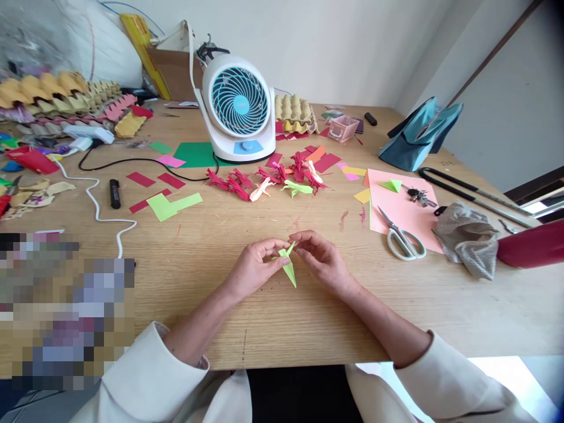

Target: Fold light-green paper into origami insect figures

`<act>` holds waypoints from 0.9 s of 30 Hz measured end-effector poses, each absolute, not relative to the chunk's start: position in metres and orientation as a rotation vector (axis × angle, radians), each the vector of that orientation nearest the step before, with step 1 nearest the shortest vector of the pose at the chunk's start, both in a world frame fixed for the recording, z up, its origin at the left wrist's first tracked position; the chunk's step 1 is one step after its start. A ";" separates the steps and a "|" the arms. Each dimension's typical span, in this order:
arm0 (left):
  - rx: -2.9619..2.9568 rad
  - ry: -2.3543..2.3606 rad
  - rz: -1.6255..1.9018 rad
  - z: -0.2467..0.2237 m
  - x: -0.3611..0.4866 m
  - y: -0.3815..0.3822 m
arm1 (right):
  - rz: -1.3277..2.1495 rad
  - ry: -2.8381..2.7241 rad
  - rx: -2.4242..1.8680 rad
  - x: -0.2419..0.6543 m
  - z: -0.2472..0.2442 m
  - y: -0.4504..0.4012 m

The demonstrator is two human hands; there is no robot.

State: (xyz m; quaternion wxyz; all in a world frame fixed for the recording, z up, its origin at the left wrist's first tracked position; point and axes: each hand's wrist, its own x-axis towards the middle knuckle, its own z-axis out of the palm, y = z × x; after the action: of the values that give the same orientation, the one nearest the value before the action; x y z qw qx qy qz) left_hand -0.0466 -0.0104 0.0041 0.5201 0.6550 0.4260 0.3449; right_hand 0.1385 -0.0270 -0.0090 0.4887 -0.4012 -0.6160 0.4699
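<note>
Lime-green paper, folded into a slim, pointed piece (289,274), is pinched between the thumb and fingers of my left hand (259,265), just above the near part of the table. My right hand (325,264) is curled beside it, fingertips at the piece's upper point; whether they grip it I cannot tell. Under my wrists the wood-grain table (198,329) is pale brown, marked with dark specks and, a little farther out, reddish smears.

Beyond my hands lies a loose row of red folded figures (238,187), with a few pale ones and a lime-green one among them. To the left are a lime-green offcut (162,208), a black marker (115,194) and a white cable (94,202). To the right, scissors (399,235) lie partly over a pink sheet (379,191), near keys (420,197) and a crumpled grey cloth (467,235).

Farther off stand a white fan (241,104) and, right, a blue bag (416,141); egg trays (39,91) are stacked far left. A plain, pale wall (335,53) closes the room behind.
</note>
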 end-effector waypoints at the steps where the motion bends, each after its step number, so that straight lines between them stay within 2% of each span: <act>1: 1.560 1.028 0.824 0.005 -0.046 -0.011 | 1.159 -1.471 -0.978 0.139 -0.010 -0.026; 27: 1.374 0.913 0.776 0.009 -0.043 -0.010 | 1.310 -1.350 -0.973 0.134 -0.011 -0.026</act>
State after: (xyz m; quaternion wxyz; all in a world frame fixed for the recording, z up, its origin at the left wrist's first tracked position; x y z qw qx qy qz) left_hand -0.0431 -0.0100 0.0095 0.6123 0.5958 0.3959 0.3366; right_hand 0.1341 -0.0265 -0.0115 0.4897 -0.4003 -0.5559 0.5393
